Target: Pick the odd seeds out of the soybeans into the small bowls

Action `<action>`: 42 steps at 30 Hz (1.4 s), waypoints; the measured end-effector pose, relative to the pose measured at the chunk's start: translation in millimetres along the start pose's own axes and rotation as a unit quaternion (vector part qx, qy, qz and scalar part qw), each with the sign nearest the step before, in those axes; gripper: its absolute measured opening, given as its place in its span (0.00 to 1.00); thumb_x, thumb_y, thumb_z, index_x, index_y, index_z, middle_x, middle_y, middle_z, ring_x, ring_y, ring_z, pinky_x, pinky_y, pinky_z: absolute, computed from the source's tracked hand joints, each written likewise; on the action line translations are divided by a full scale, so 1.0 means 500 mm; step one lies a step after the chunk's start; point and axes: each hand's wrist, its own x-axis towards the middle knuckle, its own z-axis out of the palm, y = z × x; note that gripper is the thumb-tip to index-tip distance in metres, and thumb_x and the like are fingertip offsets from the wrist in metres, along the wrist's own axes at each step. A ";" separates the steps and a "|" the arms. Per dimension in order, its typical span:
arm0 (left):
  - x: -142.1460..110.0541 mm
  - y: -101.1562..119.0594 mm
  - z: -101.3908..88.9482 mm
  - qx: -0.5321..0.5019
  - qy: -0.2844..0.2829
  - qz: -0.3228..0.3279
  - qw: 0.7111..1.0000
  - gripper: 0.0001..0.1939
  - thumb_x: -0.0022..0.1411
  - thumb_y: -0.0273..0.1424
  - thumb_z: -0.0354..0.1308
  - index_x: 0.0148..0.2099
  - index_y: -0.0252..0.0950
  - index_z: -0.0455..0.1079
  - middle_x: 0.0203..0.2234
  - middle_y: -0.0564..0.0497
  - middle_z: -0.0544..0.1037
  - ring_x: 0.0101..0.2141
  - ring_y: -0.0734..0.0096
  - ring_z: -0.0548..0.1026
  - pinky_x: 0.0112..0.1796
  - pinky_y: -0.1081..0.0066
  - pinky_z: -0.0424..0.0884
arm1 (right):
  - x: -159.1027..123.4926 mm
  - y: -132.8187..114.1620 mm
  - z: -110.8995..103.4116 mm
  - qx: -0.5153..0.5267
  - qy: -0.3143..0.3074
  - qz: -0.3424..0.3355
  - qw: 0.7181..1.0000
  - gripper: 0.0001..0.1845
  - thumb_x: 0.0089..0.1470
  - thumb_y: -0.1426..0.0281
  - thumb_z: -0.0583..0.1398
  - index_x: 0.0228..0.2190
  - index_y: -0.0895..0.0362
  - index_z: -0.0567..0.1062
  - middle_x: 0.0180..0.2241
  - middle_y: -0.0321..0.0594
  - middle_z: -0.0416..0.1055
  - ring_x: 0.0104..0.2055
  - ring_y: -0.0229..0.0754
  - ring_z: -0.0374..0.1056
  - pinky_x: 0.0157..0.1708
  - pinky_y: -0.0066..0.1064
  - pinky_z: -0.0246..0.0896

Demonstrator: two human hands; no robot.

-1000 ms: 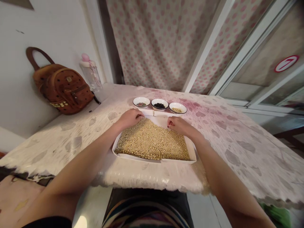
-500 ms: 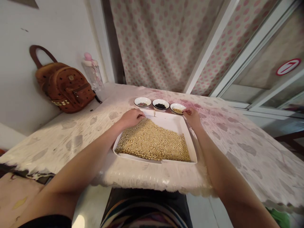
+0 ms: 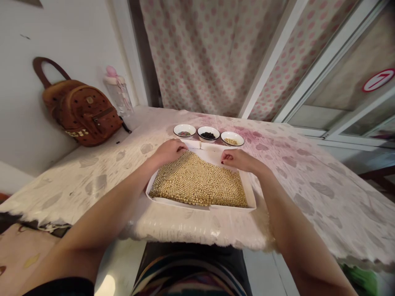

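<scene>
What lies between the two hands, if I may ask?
In the head view, pale beans in a white tray separate the left hand and right hand.

The white tray [image 3: 236, 161] looks like smooth, matt card, and the soybeans [image 3: 197, 179] in it have a dull, smooth skin. Along the table cover's [image 3: 311, 185] far edge, the ceramic bowls [image 3: 232, 133] are glossy. The cover is soft, fuzzy-edged cloth (a clear plastic sheen lies over it), and the backpack [image 3: 82, 113] beyond its far left corner is pebbled brown leather.
</scene>
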 end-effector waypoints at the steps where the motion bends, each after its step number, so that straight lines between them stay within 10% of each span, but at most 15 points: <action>1: 0.000 -0.001 0.001 0.002 0.002 0.000 1.000 0.13 0.65 0.31 0.52 0.44 0.40 0.79 0.40 0.48 0.82 0.41 0.63 0.76 0.44 0.64 0.71 | -0.004 -0.010 0.002 -0.010 -0.026 0.006 1.000 0.03 0.48 0.70 0.59 0.28 0.54 0.74 0.30 0.38 0.76 0.31 0.40 0.68 0.30 0.32 0.60; 10: 0.000 0.003 -0.003 0.007 -0.003 -0.002 1.000 0.13 0.64 0.30 0.53 0.44 0.40 0.79 0.40 0.48 0.82 0.41 0.63 0.76 0.43 0.64 0.71 | -0.009 -0.021 -0.004 -0.054 -0.091 0.036 0.994 0.03 0.49 0.72 0.60 0.30 0.55 0.73 0.31 0.39 0.75 0.32 0.41 0.68 0.30 0.32 0.58; 29: 0.001 0.000 0.000 -0.004 -0.008 -0.009 1.000 0.13 0.66 0.31 0.52 0.44 0.41 0.79 0.40 0.48 0.82 0.42 0.63 0.76 0.44 0.64 0.71 | -0.004 -0.018 0.023 -0.125 -0.012 0.009 0.992 0.04 0.46 0.75 0.57 0.26 0.54 0.70 0.27 0.38 0.72 0.28 0.40 0.64 0.27 0.32 0.53; 37: 0.002 0.002 0.000 -0.004 -0.005 -0.001 1.000 0.13 0.65 0.30 0.52 0.43 0.41 0.79 0.40 0.49 0.82 0.41 0.64 0.76 0.44 0.64 0.71 | 0.036 0.070 0.001 0.003 0.308 0.031 0.951 0.05 0.48 0.68 0.57 0.30 0.53 0.71 0.29 0.39 0.74 0.31 0.43 0.68 0.35 0.35 0.62; 42: 0.002 0.003 0.000 -0.004 -0.008 -0.003 1.000 0.13 0.65 0.31 0.52 0.43 0.41 0.79 0.40 0.48 0.82 0.42 0.63 0.76 0.45 0.63 0.71 | 0.054 0.137 -0.004 0.063 0.370 0.084 0.923 0.07 0.45 0.65 0.58 0.29 0.54 0.71 0.30 0.40 0.75 0.30 0.43 0.69 0.36 0.38 0.65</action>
